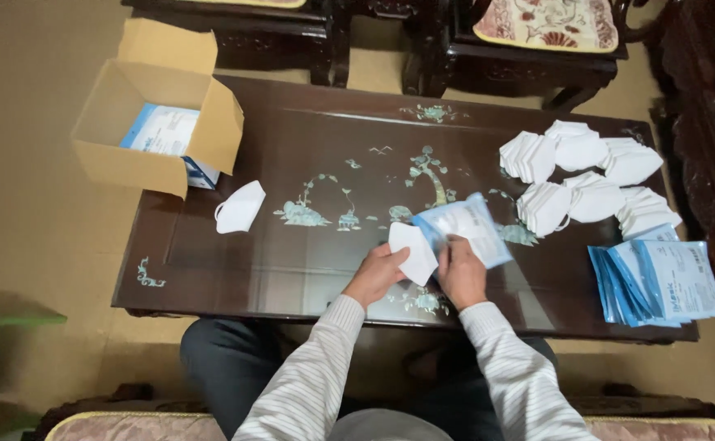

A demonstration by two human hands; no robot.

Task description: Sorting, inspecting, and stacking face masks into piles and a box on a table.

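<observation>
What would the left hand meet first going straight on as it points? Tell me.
The left hand points up and right across the table. It already touches the folded white mask; just beyond lies the blue-and-clear pouch in the right hand, though depth is unclear.

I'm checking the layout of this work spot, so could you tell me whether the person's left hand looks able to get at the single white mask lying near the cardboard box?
Probably yes: bare tabletop lies between the left hand and the lone mask, though that hand now holds a folded mask.
</observation>
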